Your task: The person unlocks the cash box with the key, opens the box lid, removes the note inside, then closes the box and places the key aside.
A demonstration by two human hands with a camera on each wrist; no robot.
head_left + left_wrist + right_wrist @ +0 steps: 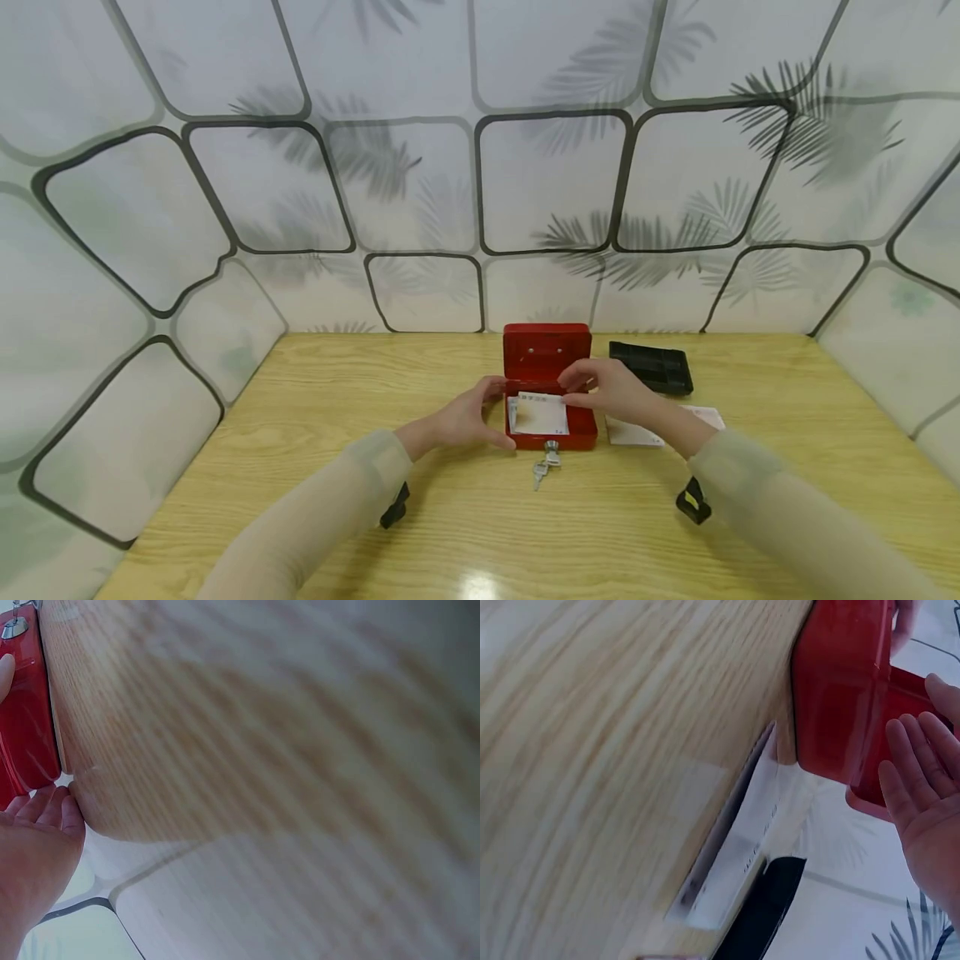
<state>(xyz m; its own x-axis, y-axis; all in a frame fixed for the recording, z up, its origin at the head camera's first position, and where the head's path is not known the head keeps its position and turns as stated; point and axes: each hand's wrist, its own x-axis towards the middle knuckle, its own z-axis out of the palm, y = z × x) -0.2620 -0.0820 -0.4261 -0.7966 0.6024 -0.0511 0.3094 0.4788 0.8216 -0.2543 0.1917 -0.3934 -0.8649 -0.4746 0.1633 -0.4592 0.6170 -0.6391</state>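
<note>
A red cash box (582, 439) stands on the table with its lid (547, 346) raised. Inside it lie white paper slips (542, 417), with a bluish edge showing at their left. My left hand (457, 415) holds the box's left end, its thumb at the front corner and its fingers toward the back. Over the box's right side hovers my right hand (609, 390), fingers and thumb apart. Its thumb overlaps the right edge of the slips in the head view. The right wrist view shows no object in its palm. A key (540, 473) hangs from the front lock (552, 447).
More white paper slips (633, 433) lie right of the box, partly under my right forearm. Behind them is a black compartment tray (651, 367). A patterned curtain (420, 292) surrounds the wooden table (472, 533) at the back and sides.
</note>
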